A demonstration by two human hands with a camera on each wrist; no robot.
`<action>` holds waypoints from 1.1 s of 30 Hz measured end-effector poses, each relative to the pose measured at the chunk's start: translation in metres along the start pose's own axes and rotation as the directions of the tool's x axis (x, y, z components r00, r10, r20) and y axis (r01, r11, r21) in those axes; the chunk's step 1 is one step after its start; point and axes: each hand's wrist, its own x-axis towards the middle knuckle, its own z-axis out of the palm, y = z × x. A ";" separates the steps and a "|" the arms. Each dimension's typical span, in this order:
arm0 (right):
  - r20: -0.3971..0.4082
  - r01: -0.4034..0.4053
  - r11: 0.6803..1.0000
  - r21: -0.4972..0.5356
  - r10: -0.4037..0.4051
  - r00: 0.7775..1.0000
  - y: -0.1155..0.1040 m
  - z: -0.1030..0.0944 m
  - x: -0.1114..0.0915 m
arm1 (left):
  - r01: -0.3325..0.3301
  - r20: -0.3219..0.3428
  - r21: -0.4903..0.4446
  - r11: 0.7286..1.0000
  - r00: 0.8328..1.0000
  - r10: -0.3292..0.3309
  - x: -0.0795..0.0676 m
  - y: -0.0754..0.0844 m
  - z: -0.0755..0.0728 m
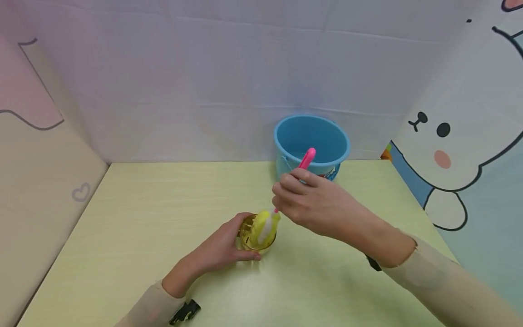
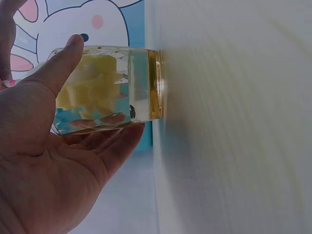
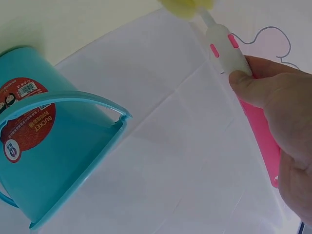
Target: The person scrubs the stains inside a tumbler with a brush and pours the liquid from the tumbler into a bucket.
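A clear amber-tinted glass cup (image 2: 139, 87) stands upright on the table. My left hand (image 1: 218, 245) holds it from the left, thumb on the near side and fingers round the far side. Inside the mouth of the cup sits the yellow sponge head (image 1: 261, 230) of a cup brush, and its yellow also shows through the cup wall in the left wrist view. My right hand (image 1: 314, 200) grips the brush's pink and white handle (image 3: 226, 51), which slants up to the right. The pink handle end (image 1: 308, 158) sticks out above the fist.
Behind my right hand, at the table's back edge, stands a light blue bucket (image 1: 279, 161) with a blue handle (image 3: 73, 96) and a red label. A pale cloth wall (image 1: 196, 91) closes the back, and printed cartoon panels line both sides of the table (image 1: 163, 195).
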 end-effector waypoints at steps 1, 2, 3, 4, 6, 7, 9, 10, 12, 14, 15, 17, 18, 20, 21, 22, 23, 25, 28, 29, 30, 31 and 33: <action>-0.001 -0.002 1.000 0.005 0.002 1.000 0.000 -0.001 0.000 | -0.001 -0.002 0.006 1.000 1.000 0.001 0.000 0.000 0.000; -0.004 -0.003 1.000 0.010 0.003 1.000 0.001 -0.002 -0.001 | -0.002 -0.005 0.010 1.000 1.000 0.002 0.000 0.000 0.000; -0.007 -0.004 1.000 0.016 0.004 1.000 0.001 -0.003 -0.001 | -0.003 -0.006 0.014 1.000 1.000 0.004 0.000 0.000 0.000; -0.011 -0.006 1.000 0.022 0.006 1.000 0.001 -0.003 -0.001 | -0.004 -0.007 0.016 1.000 1.000 0.004 0.000 0.000 0.000; -0.020 -0.008 0.999 0.035 0.008 1.000 0.002 -0.004 -0.002 | -0.008 -0.011 0.020 1.000 1.000 0.008 0.000 -0.001 0.000; -0.023 -0.008 0.999 0.040 0.009 1.000 0.002 -0.005 -0.002 | -0.009 -0.011 0.021 1.000 1.000 0.009 -0.001 -0.001 0.000; -0.027 -0.007 0.999 0.052 0.008 1.000 0.002 -0.005 -0.003 | -0.015 -0.014 0.021 1.000 1.000 0.015 -0.001 -0.001 0.000; -0.027 -0.005 0.998 0.057 0.007 1.000 0.002 -0.006 -0.003 | -0.015 -0.015 0.021 1.000 1.000 0.016 -0.001 -0.001 0.000; -0.023 -0.001 0.998 0.066 0.003 1.000 0.002 -0.006 -0.003 | -0.015 -0.016 0.023 1.000 1.000 0.015 -0.001 0.000 0.000; -0.019 0.002 0.997 0.074 -0.001 1.000 0.002 -0.007 -0.003 | -0.014 -0.016 0.017 1.000 1.000 0.015 -0.001 0.000 0.000; -0.018 0.003 0.997 0.078 -0.002 1.000 0.002 -0.007 -0.003 | -0.015 -0.016 0.013 1.000 1.000 0.016 -0.001 0.000 0.000; -0.017 0.004 0.996 0.084 -0.002 1.000 0.002 -0.008 -0.002 | -0.012 -0.013 0.005 1.000 1.000 0.012 -0.001 -0.001 0.000; -0.019 0.003 0.996 0.086 -0.001 1.000 0.002 -0.008 -0.002 | -0.013 -0.012 0.002 1.000 1.000 0.013 -0.001 -0.001 0.000; -0.025 0.000 0.996 0.088 0.002 1.000 0.002 -0.008 -0.001 | -0.019 -0.010 0.000 1.000 1.000 0.019 0.000 -0.001 0.000; -0.029 -0.001 0.996 0.090 0.004 1.000 0.002 -0.008 -0.001 | -0.023 -0.010 -0.002 1.000 1.000 0.023 0.000 -0.001 0.000; -0.034 -0.003 0.996 0.090 0.006 0.999 0.002 -0.008 -0.001 | -0.027 -0.009 -0.002 1.000 1.000 0.027 0.000 -0.001 0.000; -0.038 -0.005 0.996 0.089 0.008 0.999 0.001 -0.008 0.000 | -0.031 -0.009 -0.002 1.000 0.999 0.031 0.000 -0.001 0.000; -0.045 -0.007 0.996 0.088 0.011 0.999 0.001 -0.007 0.000 | -0.035 -0.008 -0.002 0.999 0.999 0.035 0.000 -0.001 0.000; -0.053 -0.012 0.996 0.087 0.016 0.998 0.000 -0.006 0.001 | -0.031 -0.008 -0.006 0.999 0.999 0.031 0.000 -0.001 0.000; -0.055 -0.012 0.996 0.086 0.017 0.998 0.000 -0.006 0.002 | -0.029 -0.008 -0.004 1.000 1.000 0.029 0.000 -0.001 0.000; -0.058 -0.013 0.996 0.083 0.018 0.998 0.000 -0.005 0.002 | -0.028 -0.008 -0.004 1.000 1.000 0.028 0.000 -0.002 0.000; -0.062 -0.015 0.997 0.082 0.020 0.998 0.000 -0.005 0.002 | -0.029 -0.009 -0.006 1.000 1.000 0.029 0.000 -0.002 0.000; -0.071 -0.020 0.997 0.080 0.025 0.997 -0.001 -0.003 0.003 | -0.030 -0.010 -0.010 0.999 0.999 0.030 0.000 -0.002 0.001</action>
